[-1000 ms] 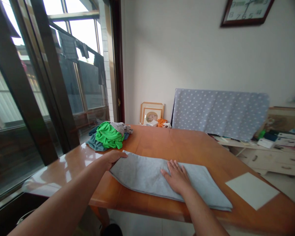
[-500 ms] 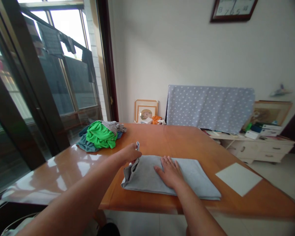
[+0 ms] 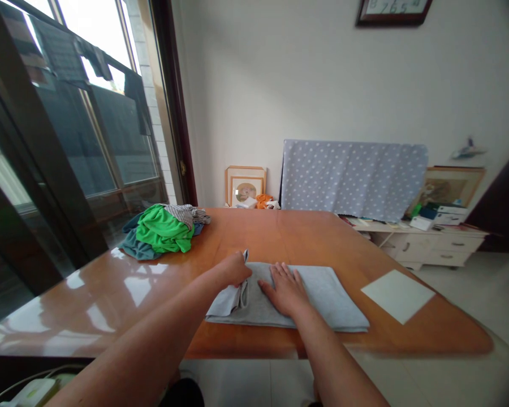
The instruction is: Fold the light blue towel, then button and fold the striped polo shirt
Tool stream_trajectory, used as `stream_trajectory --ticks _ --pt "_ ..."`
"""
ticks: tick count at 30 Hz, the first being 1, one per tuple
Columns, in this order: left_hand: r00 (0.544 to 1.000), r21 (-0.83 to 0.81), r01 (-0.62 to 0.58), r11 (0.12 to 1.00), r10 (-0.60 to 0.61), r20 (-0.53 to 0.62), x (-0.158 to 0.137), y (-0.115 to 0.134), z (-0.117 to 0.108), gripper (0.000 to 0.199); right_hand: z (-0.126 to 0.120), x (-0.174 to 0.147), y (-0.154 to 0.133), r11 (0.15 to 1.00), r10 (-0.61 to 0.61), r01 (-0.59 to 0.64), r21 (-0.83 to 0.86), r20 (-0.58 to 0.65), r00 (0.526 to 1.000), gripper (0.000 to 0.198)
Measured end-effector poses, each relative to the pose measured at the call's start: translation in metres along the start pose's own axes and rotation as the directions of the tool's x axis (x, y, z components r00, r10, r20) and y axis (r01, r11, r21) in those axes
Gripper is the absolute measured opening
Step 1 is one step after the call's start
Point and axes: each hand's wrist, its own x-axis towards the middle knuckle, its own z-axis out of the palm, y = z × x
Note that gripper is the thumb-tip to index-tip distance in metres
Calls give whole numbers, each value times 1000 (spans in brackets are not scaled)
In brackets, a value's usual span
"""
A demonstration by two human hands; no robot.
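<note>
A grey folded cloth garment [image 3: 326, 294] lies flat near the table's front edge; its exact kind cannot be told. My left hand [image 3: 235, 270] is closed on the top layer at its left end, lifting that layer and bending it over to the right. A lighter under-layer shows below the raised fold. My right hand [image 3: 285, 289] rests palm down on the middle of the garment, fingers stretched and slightly apart, pressing on the cloth.
The brown table [image 3: 275, 234] bears a heap of green, teal and striped clothes [image 3: 165, 229] at the far left. A white square sheet [image 3: 397, 295] lies on the right. Behind stand a polka-dot cloth cover [image 3: 352, 181] and a white cabinet [image 3: 432, 249].
My left hand has carried the garment's left end rightward, nearer my right hand, exposing the lighter layer beneath. My right hand stays on the cloth. The whole view has shifted slightly.
</note>
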Motion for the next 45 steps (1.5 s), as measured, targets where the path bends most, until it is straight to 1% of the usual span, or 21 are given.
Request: stream_trajectory --ticks 5,11,15,19,21,25,27,29,32,33,35,39,41,43,45 --pt "999 48 -29 998 31 -25 5 -2 5 30 1 1 0 1000 -1 1 5 -3 1000 85" --pt "995 107 -75 991 82 -59 6 -5 24 38 0 1 1 1000 -2 2 -3 -8 1000 84" --pt "993 109 -93 990 101 -68 4 -8 32 42 -1 0 0 1000 1 -1 -9 8 1000 83" --pt "990 90 -107 990 115 -81 4 -9 32 46 -1 0 0 1000 3 -3 -8 3 1000 84" --pt "988 70 -119 990 125 -87 4 -10 31 44 -1 0 0 1000 -3 3 -3 0 1000 85" --pt "987 4 -146 989 146 -63 5 -10 29 26 -1 0 0 1000 -3 3 -5 10 1000 84" --pt "984 -28 -166 986 164 -68 6 -12 27 24 -1 1 0 1000 1 -1 -6 15 1000 83" --pt "973 -47 -198 979 190 -131 6 -16 23 26 -1 1 0 1000 6 -6 -8 20 1000 83" --pt "933 -40 -253 967 233 -274 5 -24 19 32 0 1 0 1000 7 -7 -10 18 1000 83" --pt "918 -29 -274 961 253 -305 4 -27 19 34 0 1 0 1000 6 -6 -9 13 1000 83" --pt "894 0 -319 948 301 -333 2 -33 21 35 0 0 0 1000 1 -1 -3 0 1000 83" --pt "862 52 -404 913 399 -311 -4 -41 35 39 0 -1 0 1000 -8 8 -4 -21 1000 82" --pt "849 116 -437 892 452 -273 -6 -44 46 43 0 -1 0 1000 -3 3 -15 -15 1000 82" --pt "843 207 -451 868 491 -220 -7 -45 57 50 0 -1 0 1000 1 -1 -24 -7 1000 82" --pt "847 281 -438 854 497 -190 -7 -45 65 53 1 -1 0 1000 3 -3 -28 -2 1000 82"
